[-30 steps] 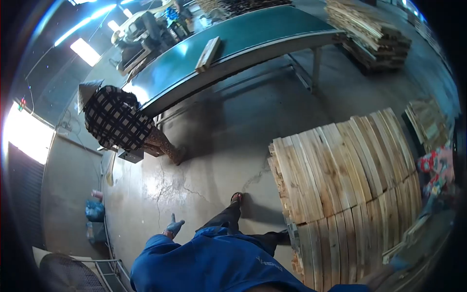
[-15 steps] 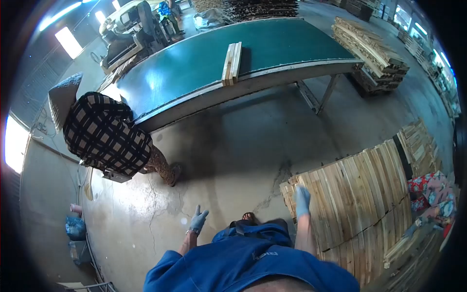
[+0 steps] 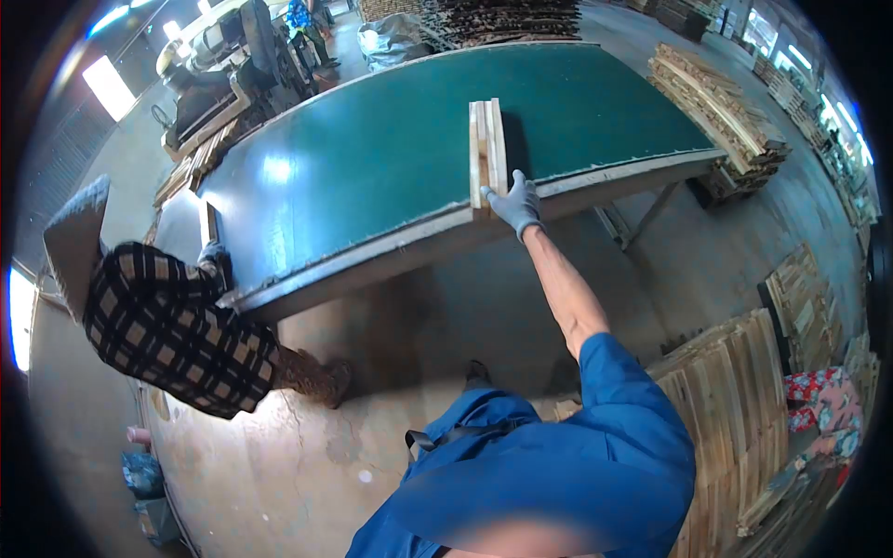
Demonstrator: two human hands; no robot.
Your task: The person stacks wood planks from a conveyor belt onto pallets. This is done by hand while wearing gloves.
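My right hand (image 3: 516,201), in a grey glove, reaches out to the near edge of the green-topped table (image 3: 372,158). Its thumb lies against the near end of a small bundle of wooden strips (image 3: 486,149), and the fingers are spread apart along the right side. The strips lie side by side across the table, their near ends at the table's edge. My left hand is out of view.
At the table's left end a co-worker in a checked shirt (image 3: 167,316) has a gloved hand at a wooden piece (image 3: 207,221). Stacked strips (image 3: 726,400) stand at my right. More timber (image 3: 716,107) is piled beyond the table's right end.
I have moved nearer the table, and my right hand has gone from beside the stacked strips to the bundle. My left hand has left view. The co-worker's hand and wooden piece now show.
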